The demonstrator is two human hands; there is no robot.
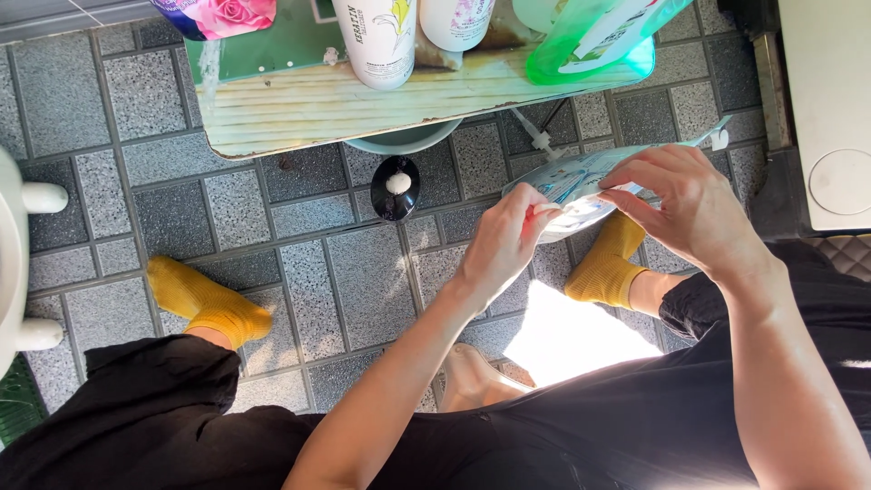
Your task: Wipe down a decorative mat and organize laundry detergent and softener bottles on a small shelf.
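Observation:
Both my hands hold a soft plastic refill pouch (573, 178), pale blue and white, with a small spout at its upper right. My left hand (504, 243) pinches the pouch's lower left edge. From the right, my right hand (685, 207) grips its top with fingers curled over it. The pouch hangs in the air above my right foot in a yellow sock (610, 261). My other yellow-socked foot (204, 299) rests on the tiled floor at the left.
A low shelf (299, 109) at the top carries white bottles (378, 41) and a green pouch (590, 41). A black pump cap (396, 188) lies on the grey tiles (354, 272). A white fixture (18, 263) stands at left, a white appliance (830, 109) at right.

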